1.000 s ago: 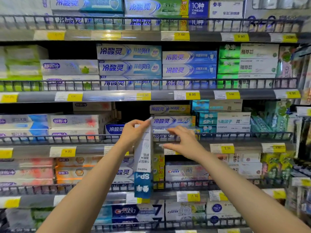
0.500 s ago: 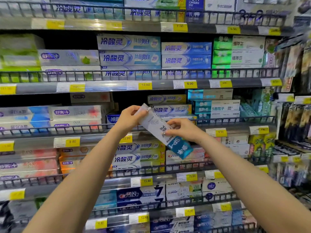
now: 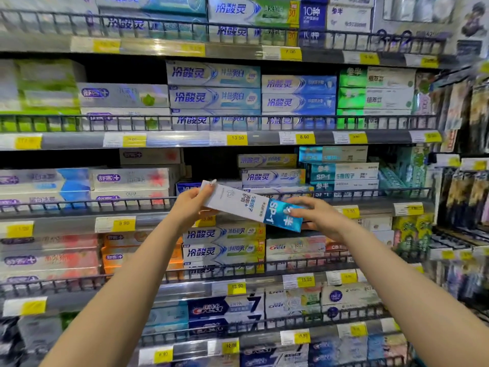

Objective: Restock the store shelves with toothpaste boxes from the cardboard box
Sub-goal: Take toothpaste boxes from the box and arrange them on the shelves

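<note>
Hands hold a white-and-blue SP-1 toothpaste box [image 3: 251, 205] tilted before the middle shelf's wire rail [image 3: 132, 203]: the left hand [image 3: 191, 205] grips its white end, the right hand [image 3: 321, 217] its blue end, near matching SP-1 boxes [image 3: 344, 176] toward the shelf's right end.

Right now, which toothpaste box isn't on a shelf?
The white and blue SP-1 box. It is tilted in front of the shelves, with the left hand gripping its white end and the right hand its blue end. All the others lie stacked behind rails.
</note>
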